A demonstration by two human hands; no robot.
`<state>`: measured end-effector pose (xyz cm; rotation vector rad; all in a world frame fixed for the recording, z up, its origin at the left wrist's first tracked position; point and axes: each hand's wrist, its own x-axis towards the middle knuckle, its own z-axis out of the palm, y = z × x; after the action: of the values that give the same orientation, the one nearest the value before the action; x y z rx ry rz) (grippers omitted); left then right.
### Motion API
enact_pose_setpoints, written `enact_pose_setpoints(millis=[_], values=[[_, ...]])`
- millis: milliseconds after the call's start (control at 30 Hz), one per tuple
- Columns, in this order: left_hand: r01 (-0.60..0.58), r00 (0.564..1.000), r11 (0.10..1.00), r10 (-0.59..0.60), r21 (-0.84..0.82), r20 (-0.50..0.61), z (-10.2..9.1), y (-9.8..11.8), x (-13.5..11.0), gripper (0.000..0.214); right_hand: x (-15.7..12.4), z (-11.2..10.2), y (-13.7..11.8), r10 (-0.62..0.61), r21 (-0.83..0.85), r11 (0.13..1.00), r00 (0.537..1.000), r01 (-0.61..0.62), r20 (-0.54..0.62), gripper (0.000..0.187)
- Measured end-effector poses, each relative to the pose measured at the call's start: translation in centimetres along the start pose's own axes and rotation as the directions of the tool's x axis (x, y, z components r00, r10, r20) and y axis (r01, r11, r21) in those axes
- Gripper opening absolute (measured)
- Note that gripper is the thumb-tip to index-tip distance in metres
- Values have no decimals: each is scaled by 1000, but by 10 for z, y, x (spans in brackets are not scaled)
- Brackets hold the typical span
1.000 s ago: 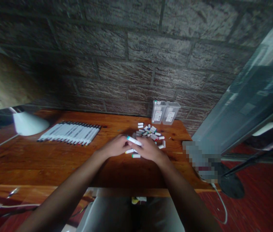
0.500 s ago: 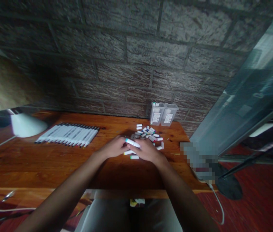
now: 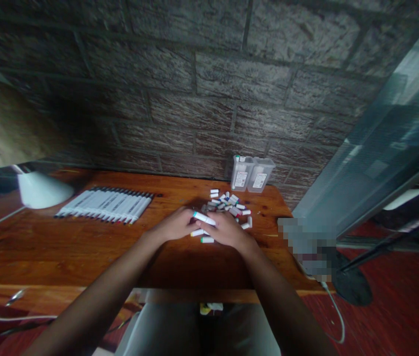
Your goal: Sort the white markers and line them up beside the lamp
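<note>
My left hand (image 3: 177, 225) and my right hand (image 3: 229, 229) meet over the desk with fingers curled. Between them is a white marker cap (image 3: 204, 218) with a teal end, slanting down to the right; a seam shows along the white length, so it may be two caps end to end. Both hands close on it, and the undersides of the fingers are hidden. Just below lie a yellow-ended cap (image 3: 196, 232) and a green-ended cap (image 3: 207, 240). Behind my right hand is a loose pile of white and grey caps (image 3: 233, 200), partly covered by the hand.
A row of white markers (image 3: 105, 205) with dark ends lies on the wooden desk (image 3: 83, 257) at left, by a lamp base (image 3: 42, 190). Two clear plastic cases (image 3: 259, 175) stand against the brick wall (image 3: 180, 113). A cable (image 3: 337, 311) hangs off the right edge.
My hands and the teal-ended cap keep nearly the same pose. The whole view has shifted very slightly.
</note>
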<state>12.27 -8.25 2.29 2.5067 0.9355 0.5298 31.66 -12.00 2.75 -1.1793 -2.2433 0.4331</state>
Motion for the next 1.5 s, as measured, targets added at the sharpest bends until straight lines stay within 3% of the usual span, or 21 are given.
enact_pose_setpoints(millis=[467,767,1200,1300,1400,1500], values=[[-48,999,999,48,-21,9,0,-1,0,20,-3,-5,-3,37,-55,998,998,-34,49,30],[8,1000,1000,-9,7,19,-4,7,1,20,-8,-3,-1,17,-84,996,999,-14,43,30],[-21,1000,1000,21,-5,-20,0,1,2,26,-7,-2,0,61,-23,998,998,-60,25,27],[-45,998,999,45,2,-38,2,0,2,27,-6,0,1,82,3,997,996,-82,-20,23],[-73,995,997,71,-14,-76,1,2,2,29,-5,2,1,123,53,992,977,-115,-173,24],[-79,992,996,74,-44,-106,0,4,0,27,-2,3,1,221,272,955,888,-115,-402,32]])
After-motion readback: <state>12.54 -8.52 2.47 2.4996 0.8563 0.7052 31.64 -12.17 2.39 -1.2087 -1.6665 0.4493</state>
